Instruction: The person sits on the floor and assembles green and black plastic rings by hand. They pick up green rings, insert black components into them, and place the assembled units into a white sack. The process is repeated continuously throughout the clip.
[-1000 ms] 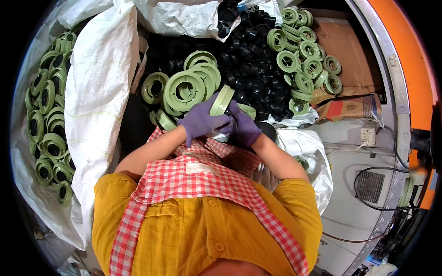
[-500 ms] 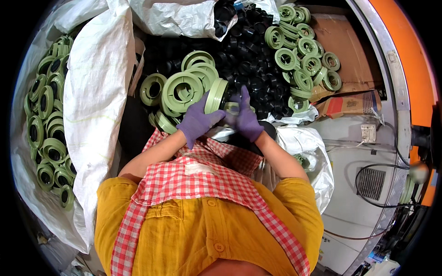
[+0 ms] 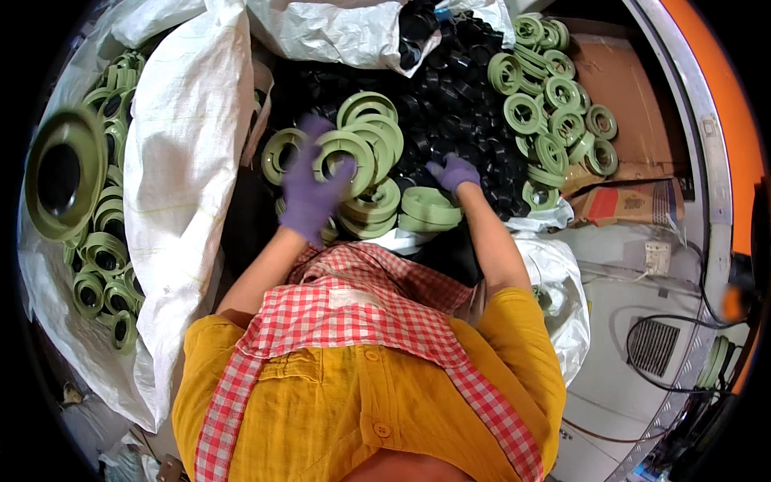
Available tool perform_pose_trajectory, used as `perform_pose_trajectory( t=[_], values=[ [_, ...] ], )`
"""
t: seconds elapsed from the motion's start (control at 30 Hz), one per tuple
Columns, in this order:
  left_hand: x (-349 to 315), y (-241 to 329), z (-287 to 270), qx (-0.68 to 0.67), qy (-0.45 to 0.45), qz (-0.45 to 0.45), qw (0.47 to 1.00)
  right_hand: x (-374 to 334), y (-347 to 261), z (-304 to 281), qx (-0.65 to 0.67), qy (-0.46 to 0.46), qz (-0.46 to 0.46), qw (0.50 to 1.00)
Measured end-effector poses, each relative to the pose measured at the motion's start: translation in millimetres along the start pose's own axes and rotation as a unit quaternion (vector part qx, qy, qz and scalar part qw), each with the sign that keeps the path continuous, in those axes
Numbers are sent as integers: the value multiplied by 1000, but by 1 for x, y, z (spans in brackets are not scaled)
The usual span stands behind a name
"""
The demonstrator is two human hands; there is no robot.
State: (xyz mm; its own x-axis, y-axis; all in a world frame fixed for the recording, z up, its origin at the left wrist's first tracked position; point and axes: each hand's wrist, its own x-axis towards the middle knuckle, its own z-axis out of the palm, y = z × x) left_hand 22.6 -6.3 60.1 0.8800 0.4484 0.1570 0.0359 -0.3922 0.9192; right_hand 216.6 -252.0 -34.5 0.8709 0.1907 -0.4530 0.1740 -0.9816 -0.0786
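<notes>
My left hand, in a purple glove and smeared by motion, has its fingers spread over the pale green plastic rings piled before me. It holds nothing. My right hand, gloved alike, is at the near edge of a heap of black round caps. Its fingers curl against a black cap, their tips partly hidden. At the far left a green ring with a black centre looks large and blurred, apart from both hands, above the sack of similar pieces. Stacked green rings lie between my forearms.
A white woven sack on the left holds several green rings with black centres. More green rings lie at the right by brown cardboard. A grey machine panel with a black cable stands on the right.
The green ring piece between my hands has left them. My left hand has moved left and opened; my right hand has gone to the black caps. A ring now appears over the left sack.
</notes>
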Motion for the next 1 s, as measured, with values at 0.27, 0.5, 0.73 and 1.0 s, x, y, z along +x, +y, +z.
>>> perform_pose_trajectory(
  t=[0.27,0.5,0.73,1.0],
  values=[
    [4,-63,37,450,-269,105,845,4,11,16,214,125,50,968],
    [5,-37,9,308,-264,-38,914,-73,-13,-6,478,181,-95,854],
    [-43,27,23,-268,-148,-156,939,-155,-84,-10,308,307,-429,792],
    [-29,28,0,-266,-347,-101,894,-182,-64,-22,238,223,-570,754]
  ],
)
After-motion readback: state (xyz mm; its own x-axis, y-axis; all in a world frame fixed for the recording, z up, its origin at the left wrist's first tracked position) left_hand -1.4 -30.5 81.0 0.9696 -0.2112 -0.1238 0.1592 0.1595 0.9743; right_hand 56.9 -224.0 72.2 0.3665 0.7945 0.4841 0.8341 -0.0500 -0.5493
